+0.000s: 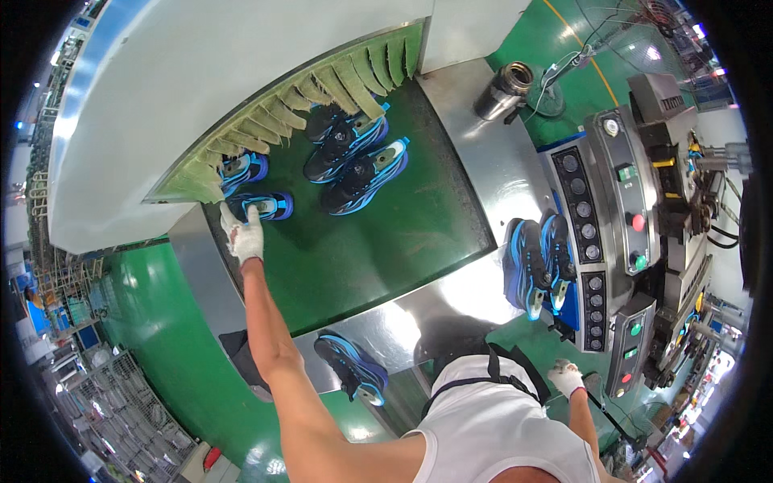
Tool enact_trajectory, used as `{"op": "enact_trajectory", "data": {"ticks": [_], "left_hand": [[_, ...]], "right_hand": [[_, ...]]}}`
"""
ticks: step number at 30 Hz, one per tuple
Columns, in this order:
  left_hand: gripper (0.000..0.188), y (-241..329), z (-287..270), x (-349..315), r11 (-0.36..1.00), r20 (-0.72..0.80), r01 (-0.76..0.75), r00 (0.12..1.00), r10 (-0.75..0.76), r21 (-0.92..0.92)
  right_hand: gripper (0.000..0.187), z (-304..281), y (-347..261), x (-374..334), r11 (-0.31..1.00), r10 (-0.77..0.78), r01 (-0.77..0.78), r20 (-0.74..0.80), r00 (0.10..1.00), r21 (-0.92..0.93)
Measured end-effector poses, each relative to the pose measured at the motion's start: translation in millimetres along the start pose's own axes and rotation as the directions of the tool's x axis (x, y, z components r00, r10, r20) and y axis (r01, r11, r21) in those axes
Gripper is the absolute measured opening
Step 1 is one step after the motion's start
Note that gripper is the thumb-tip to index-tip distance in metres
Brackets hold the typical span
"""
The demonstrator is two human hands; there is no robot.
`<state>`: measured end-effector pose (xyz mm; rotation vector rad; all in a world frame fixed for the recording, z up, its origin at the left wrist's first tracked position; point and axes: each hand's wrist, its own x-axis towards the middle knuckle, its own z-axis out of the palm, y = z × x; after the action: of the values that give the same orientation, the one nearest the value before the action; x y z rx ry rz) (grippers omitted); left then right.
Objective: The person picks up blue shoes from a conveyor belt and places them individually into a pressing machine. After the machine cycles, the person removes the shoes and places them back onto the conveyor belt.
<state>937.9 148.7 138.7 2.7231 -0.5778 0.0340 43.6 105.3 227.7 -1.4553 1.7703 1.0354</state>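
My left hand [244,234], in a white glove, reaches to the far left of the green conveyor belt [394,258]. Its thumb and fingers are closed about the near end of a black and blue sneaker [274,206]. Another sneaker [241,171] lies just beyond, partly under the fabric strip curtain [322,90]. Two more sneakers stand to the right on the belt, the nearer sneaker [366,179] fully in sight. Down by my right side is my gloved right hand [566,377], away from the belt; its fingers are too small and foreshortened to read.
One sneaker [352,366] rests on the metal ledge [403,322] before me. A pair of sneakers [527,266] stands at its right end, beside a control panel [628,201] with buttons. A steel flask [505,91] sits at the far right corner. The machine's white housing [241,64] overhangs the belt.
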Motion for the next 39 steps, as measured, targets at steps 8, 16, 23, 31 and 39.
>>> {"op": "enact_trajectory", "data": {"ticks": [8,16,23,31,39], "left_hand": [[0.029,3,7,-8,0.978,-0.030,-0.184,0.982,0.188,0.100],[0.020,80,-33,-195,0.947,0.111,-0.305,0.942,0.316,-0.102],[0.021,273,-92,-365,0.521,0.284,-0.521,0.467,0.837,-0.676],[0.030,517,-159,-523,-0.211,-0.040,-0.502,-0.330,0.943,-0.839],[0.054,689,-159,-714,-0.352,-0.298,-0.160,-0.287,0.911,-0.922]], "right_hand": [[0.057,-89,-84,-11,0.937,-0.243,0.305,-0.308,0.920,0.173],[0.053,-179,-264,-115,0.621,-0.636,0.729,-0.359,0.684,0.288],[0.034,-99,-275,-79,0.542,-0.708,0.791,-0.661,0.248,-0.283],[0.058,-136,-22,-98,0.530,-0.260,0.833,-0.905,0.338,0.159],[0.055,-41,151,-134,-0.726,0.289,0.561,-0.563,0.774,0.399]]}}
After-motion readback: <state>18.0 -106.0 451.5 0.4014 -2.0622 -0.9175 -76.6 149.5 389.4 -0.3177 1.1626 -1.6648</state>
